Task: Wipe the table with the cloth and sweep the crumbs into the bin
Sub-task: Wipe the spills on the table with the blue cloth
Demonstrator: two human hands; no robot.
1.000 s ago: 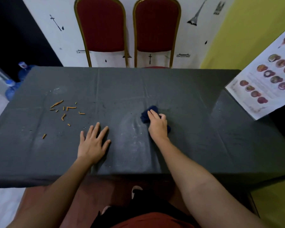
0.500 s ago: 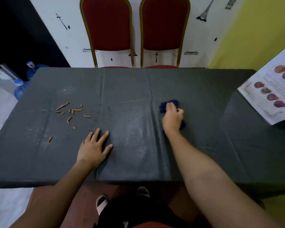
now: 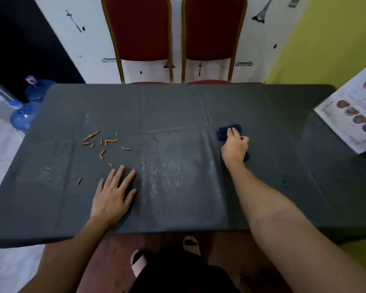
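Note:
A dark grey cloth covers the table point(image 3: 178, 106). My right hand point(image 3: 234, 148) presses a crumpled dark blue cloth point(image 3: 225, 132) onto the table right of centre; most of the cloth is hidden under the palm. Several orange crumbs point(image 3: 103, 142) lie scattered on the left part of the table. My left hand point(image 3: 113, 193) rests flat with fingers spread near the front edge, just right of the nearest crumbs. A pale dusty smear point(image 3: 167, 168) shows between the two hands. No bin is in view.
Two red chairs with gold frames point(image 3: 173, 39) stand behind the far edge. Blue water bottles point(image 3: 24, 115) sit on the floor at the left. A printed sheet with food pictures point(image 3: 353, 117) hangs over the right end.
My right hand has slid the blue cloth away from me and to the right across the table. My left hand has stayed flat in place.

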